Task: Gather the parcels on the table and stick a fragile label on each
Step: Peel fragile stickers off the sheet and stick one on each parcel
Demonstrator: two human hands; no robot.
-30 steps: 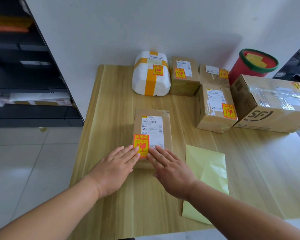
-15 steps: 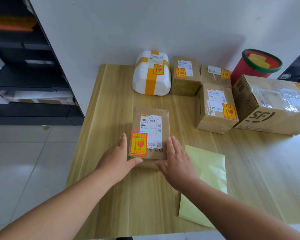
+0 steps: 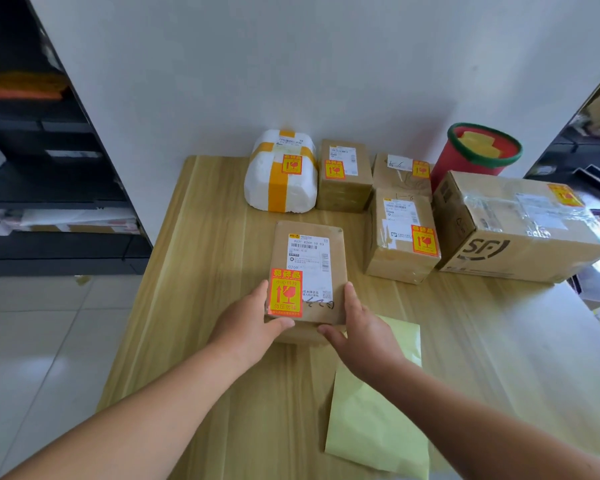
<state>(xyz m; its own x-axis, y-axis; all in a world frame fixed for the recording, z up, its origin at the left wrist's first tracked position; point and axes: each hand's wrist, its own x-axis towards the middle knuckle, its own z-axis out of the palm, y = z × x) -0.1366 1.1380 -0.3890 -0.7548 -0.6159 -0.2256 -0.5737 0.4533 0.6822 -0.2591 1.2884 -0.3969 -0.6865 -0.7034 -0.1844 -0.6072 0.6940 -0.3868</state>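
Observation:
A flat brown parcel (image 3: 309,258) lies mid-table with a white shipping slip and an orange-red fragile label (image 3: 285,293) on its near left corner. My left hand (image 3: 248,323) clasps its near left side, thumb under the front edge. My right hand (image 3: 359,329) clasps its near right side. Labelled parcels stand behind: a white foam one with yellow tape (image 3: 280,173), a brown box (image 3: 343,176), a small box (image 3: 404,173), a taller box (image 3: 402,237) and a large taped carton (image 3: 520,226).
A pale yellow backing sheet (image 3: 374,407) lies on the wooden table (image 3: 194,258) under my right forearm. A red bucket with a green rim (image 3: 478,152) stands at the back right by the wall. Dark shelving (image 3: 49,168) stands left of the table.
My hands left the label on top of the parcel and moved to its two near sides, gripping it. The parcel looks slightly raised at its near end.

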